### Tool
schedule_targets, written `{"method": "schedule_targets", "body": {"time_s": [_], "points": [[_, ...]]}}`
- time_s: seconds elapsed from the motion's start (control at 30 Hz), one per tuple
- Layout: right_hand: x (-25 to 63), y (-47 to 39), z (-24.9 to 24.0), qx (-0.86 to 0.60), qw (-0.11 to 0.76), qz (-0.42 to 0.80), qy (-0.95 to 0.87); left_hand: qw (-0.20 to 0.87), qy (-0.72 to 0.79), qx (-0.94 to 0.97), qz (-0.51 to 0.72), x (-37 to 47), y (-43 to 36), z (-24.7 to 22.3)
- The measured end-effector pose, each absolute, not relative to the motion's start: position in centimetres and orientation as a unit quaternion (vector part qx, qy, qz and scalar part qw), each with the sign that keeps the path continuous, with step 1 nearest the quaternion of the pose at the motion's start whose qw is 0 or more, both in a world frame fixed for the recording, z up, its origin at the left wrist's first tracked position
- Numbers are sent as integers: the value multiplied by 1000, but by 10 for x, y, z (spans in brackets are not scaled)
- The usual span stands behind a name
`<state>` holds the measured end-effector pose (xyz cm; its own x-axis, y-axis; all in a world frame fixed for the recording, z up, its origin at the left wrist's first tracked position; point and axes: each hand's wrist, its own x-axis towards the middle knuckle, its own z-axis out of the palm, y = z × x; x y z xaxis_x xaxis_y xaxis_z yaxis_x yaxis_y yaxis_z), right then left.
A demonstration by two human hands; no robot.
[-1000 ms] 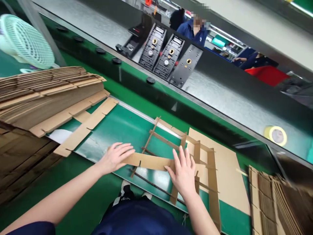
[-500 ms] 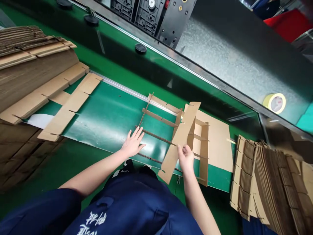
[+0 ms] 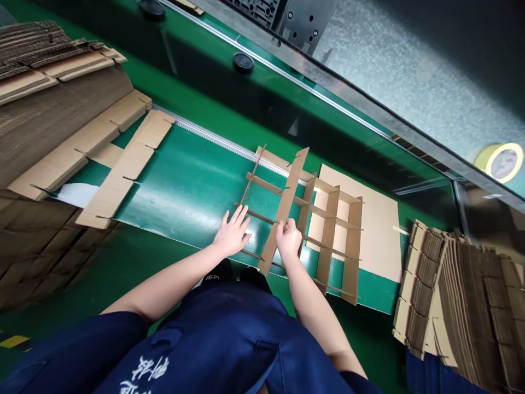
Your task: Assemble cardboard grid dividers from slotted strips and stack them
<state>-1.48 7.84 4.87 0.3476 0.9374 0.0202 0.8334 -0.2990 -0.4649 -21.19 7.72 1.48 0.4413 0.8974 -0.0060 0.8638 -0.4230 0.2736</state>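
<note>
My right hand (image 3: 289, 239) is closed around the middle of a slotted cardboard strip (image 3: 292, 180), which lies slantwise over the long cross strips of a cardboard divider grid (image 3: 329, 238). The slots of the held strip are along its right and left edges at several places; whether they are seated in the cross strips I cannot tell. My left hand (image 3: 232, 234) lies open, fingers spread, at the left end of the grid, its fingertips touching a cross strip near the end strip (image 3: 253, 178). Several strips stand upright and interlocked on the right part of the grid.
Flat slotted strips (image 3: 125, 175) lie on the green table (image 3: 180, 180) at left, beside a tall cardboard stack (image 3: 74, 115). A cardboard sheet (image 3: 379, 235) lies under the grid's right side. More stacked strips (image 3: 463, 290) stand at right. Yellow tape (image 3: 484, 158) sits on the upper ledge.
My right hand has moved left with the strip, which is now lower and aligned across the grid's left half. The left hand stays at the grid's end. The view has shifted slightly.
</note>
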Motion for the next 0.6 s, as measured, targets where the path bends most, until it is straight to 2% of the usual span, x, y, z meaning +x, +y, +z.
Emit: {"method": "schedule_targets", "body": {"time_s": [0.3, 0.6], "points": [[-25, 84, 38, -827, 83, 99, -547, 115, 524, 841, 66, -212, 77, 16], [-38, 93, 28, -824, 27, 94, -559, 115, 519, 843, 83, -211, 77, 11]]}}
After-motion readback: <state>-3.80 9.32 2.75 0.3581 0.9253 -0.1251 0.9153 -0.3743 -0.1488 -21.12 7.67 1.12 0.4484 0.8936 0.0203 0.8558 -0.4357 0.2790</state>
